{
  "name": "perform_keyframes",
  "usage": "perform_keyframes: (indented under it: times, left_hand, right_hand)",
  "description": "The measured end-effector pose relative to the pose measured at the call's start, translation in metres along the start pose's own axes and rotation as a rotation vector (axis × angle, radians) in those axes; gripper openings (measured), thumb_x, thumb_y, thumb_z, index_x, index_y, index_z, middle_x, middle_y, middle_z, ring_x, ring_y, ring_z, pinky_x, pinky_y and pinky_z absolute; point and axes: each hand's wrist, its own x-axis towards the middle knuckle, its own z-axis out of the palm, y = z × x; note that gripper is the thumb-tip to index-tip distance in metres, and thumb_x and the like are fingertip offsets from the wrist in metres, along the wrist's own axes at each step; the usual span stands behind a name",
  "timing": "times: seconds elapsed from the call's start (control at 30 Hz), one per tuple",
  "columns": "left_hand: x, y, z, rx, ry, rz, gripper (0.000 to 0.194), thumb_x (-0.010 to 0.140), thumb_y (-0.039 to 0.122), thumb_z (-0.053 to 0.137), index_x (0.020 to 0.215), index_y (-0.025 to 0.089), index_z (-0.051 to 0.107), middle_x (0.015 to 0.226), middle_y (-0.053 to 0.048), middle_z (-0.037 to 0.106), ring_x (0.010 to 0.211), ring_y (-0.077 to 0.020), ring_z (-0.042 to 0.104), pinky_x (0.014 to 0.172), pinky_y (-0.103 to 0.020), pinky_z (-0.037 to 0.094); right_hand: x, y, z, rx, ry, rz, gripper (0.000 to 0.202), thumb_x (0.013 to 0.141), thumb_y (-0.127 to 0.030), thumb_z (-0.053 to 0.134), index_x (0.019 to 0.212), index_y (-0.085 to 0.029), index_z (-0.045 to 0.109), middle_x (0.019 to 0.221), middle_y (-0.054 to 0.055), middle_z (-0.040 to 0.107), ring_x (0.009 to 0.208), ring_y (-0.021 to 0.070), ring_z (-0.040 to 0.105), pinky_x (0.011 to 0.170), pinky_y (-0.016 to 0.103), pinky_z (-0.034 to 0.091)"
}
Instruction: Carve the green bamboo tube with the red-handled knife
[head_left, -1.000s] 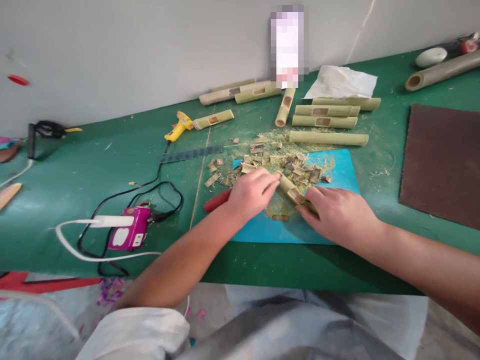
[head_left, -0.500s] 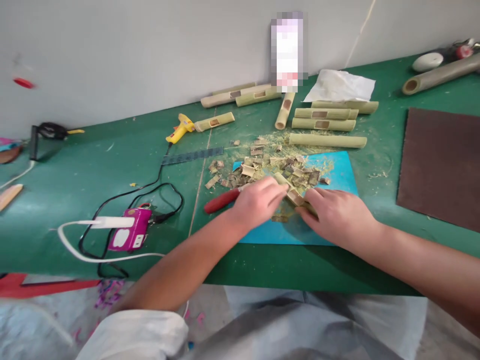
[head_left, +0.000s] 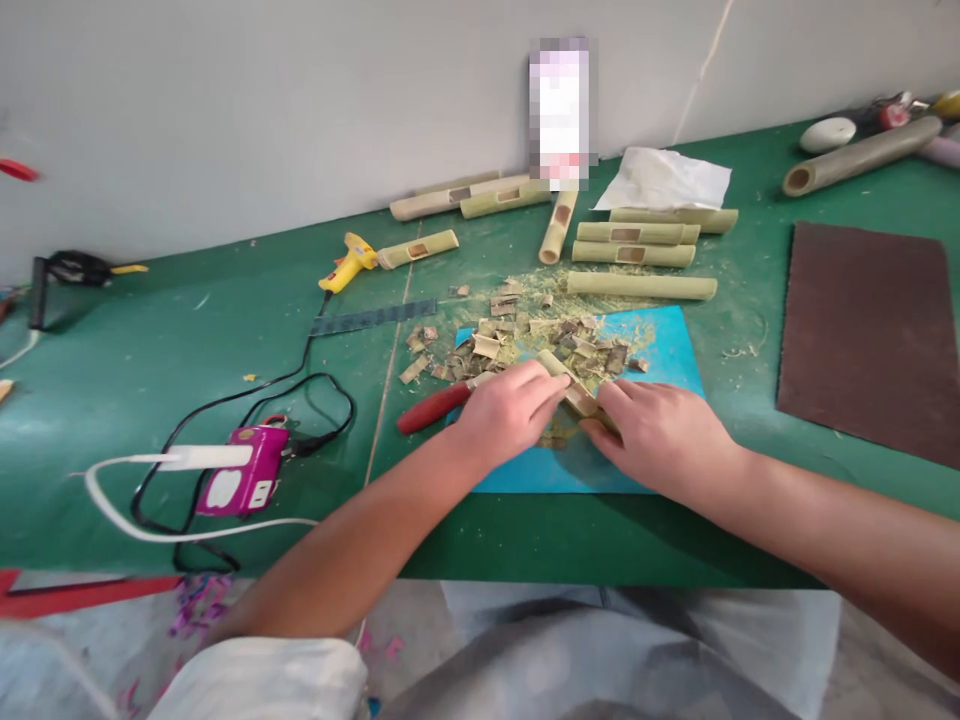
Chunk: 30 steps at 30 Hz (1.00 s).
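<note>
A short pale-green bamboo tube (head_left: 553,366) with a rectangular opening cut in its side lies slanted between my hands, over a blue sheet (head_left: 667,350). My right hand (head_left: 656,430) is wrapped round its near end. The fingers of my left hand (head_left: 508,408) are closed at the tube beside the opening; their tips are partly hidden. Just left of that hand rests a tool with a red handle (head_left: 433,407), its metal part mostly covered by the hand. Bamboo chips (head_left: 487,346) and sawdust are heaped behind the tube.
Several notched bamboo tubes (head_left: 634,254) lie farther back, near white paper (head_left: 664,180) and a blurred phone (head_left: 559,115) against the wall. A yellow glue gun (head_left: 349,264), ruler (head_left: 375,318) and purple power block (head_left: 244,470) with cables sit left; a brown board (head_left: 870,340) is right.
The whole scene has shifted slightly left and down as the head view turned. Both hands stay at the bamboo tube, with little visible movement against it.
</note>
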Motion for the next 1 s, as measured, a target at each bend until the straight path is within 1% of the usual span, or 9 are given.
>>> perform_keyframes:
  times: [0.1, 0.23, 0.33, 0.43, 0.57, 0.67, 0.77, 0.9, 1.0]
  left_hand:
    - [-0.0003, -0.0007, 0.0014, 0.031, 0.046, -0.014, 0.022, 0.102, 0.023, 0.052, 0.102, 0.013, 0.071, 0.090, -0.008, 0.072, 0.081, -0.0155, 0.069, 0.074, -0.026, 0.056]
    - [-0.0007, -0.0006, 0.0016, 0.004, -0.002, 0.013, 0.021, 0.102, 0.024, 0.053, 0.105, 0.014, 0.072, 0.087, -0.006, 0.072, 0.079, -0.0150, 0.069, 0.073, -0.025, 0.056]
    - [-0.0005, -0.0017, 0.0009, 0.042, 0.066, -0.027, 0.020, 0.101, 0.023, 0.054, 0.100, 0.014, 0.072, 0.089, -0.007, 0.072, 0.079, -0.0149, 0.069, 0.073, -0.025, 0.055]
    - [-0.0002, -0.0021, 0.0004, 0.010, -0.005, 0.012, 0.022, 0.102, 0.025, 0.053, 0.106, 0.014, 0.071, 0.086, -0.006, 0.071, 0.078, -0.0147, 0.068, 0.073, -0.025, 0.055]
    - [-0.0003, -0.0010, 0.0004, 0.055, 0.058, -0.008, 0.023, 0.102, 0.025, 0.052, 0.102, 0.013, 0.072, 0.088, -0.008, 0.071, 0.079, -0.0153, 0.068, 0.074, -0.026, 0.055]
    - [-0.0009, -0.0001, 0.0004, 0.033, -0.031, 0.032, 0.025, 0.104, 0.027, 0.049, 0.108, 0.015, 0.071, 0.086, -0.006, 0.071, 0.080, -0.0148, 0.068, 0.075, -0.025, 0.056]
    - [-0.0012, -0.0009, 0.0001, 0.052, 0.070, -0.017, 0.022, 0.102, 0.025, 0.052, 0.102, 0.014, 0.071, 0.089, -0.007, 0.072, 0.080, -0.0155, 0.069, 0.073, -0.026, 0.056]
    - [-0.0011, -0.0016, 0.0003, 0.008, -0.012, 0.026, 0.023, 0.103, 0.026, 0.050, 0.106, 0.015, 0.071, 0.086, -0.006, 0.072, 0.078, -0.0154, 0.068, 0.073, -0.026, 0.056]
    - [-0.0010, -0.0013, 0.0016, 0.042, 0.067, -0.040, 0.023, 0.102, 0.024, 0.052, 0.100, 0.014, 0.072, 0.089, -0.008, 0.072, 0.078, -0.0150, 0.069, 0.072, -0.025, 0.056]
  right_hand:
    - [0.0003, -0.0004, -0.0010, -0.011, -0.010, 0.011, 0.023, 0.093, -0.030, 0.051, 0.078, -0.017, 0.063, 0.067, 0.007, 0.066, 0.058, 0.0174, 0.055, 0.056, 0.032, 0.022]
    - [0.0006, 0.0001, -0.0012, -0.021, -0.020, 0.014, 0.022, 0.092, -0.031, 0.053, 0.078, -0.017, 0.063, 0.067, 0.006, 0.067, 0.058, 0.0179, 0.056, 0.056, 0.031, 0.023]
    - [0.0005, 0.0003, -0.0006, -0.031, -0.006, 0.010, 0.023, 0.092, -0.032, 0.054, 0.078, -0.017, 0.063, 0.067, 0.006, 0.067, 0.058, 0.0181, 0.057, 0.055, 0.031, 0.023]
    - [-0.0002, 0.0003, 0.0004, -0.030, 0.014, -0.013, 0.022, 0.092, -0.032, 0.054, 0.077, -0.017, 0.063, 0.066, 0.005, 0.066, 0.057, 0.0179, 0.056, 0.055, 0.031, 0.023]
    - [-0.0011, 0.0014, 0.0020, -0.027, 0.041, -0.015, 0.025, 0.093, -0.033, 0.052, 0.077, -0.018, 0.062, 0.064, 0.005, 0.064, 0.056, 0.0174, 0.054, 0.055, 0.031, 0.023]
    - [-0.0014, 0.0021, 0.0025, -0.017, 0.041, -0.017, 0.024, 0.093, -0.031, 0.050, 0.076, -0.018, 0.062, 0.065, 0.005, 0.064, 0.056, 0.0166, 0.053, 0.056, 0.031, 0.022]
    - [-0.0018, 0.0023, 0.0027, -0.013, 0.051, -0.015, 0.025, 0.094, -0.033, 0.050, 0.077, -0.018, 0.062, 0.064, 0.004, 0.064, 0.056, 0.0163, 0.052, 0.055, 0.031, 0.022]
    - [-0.0021, 0.0021, 0.0026, -0.007, 0.044, -0.021, 0.024, 0.093, -0.032, 0.051, 0.077, -0.018, 0.062, 0.066, 0.005, 0.065, 0.056, 0.0164, 0.052, 0.055, 0.031, 0.023]
    - [-0.0021, 0.0019, 0.0026, -0.007, 0.046, -0.016, 0.024, 0.093, -0.032, 0.050, 0.077, -0.018, 0.062, 0.066, 0.005, 0.065, 0.056, 0.0168, 0.053, 0.056, 0.031, 0.023]
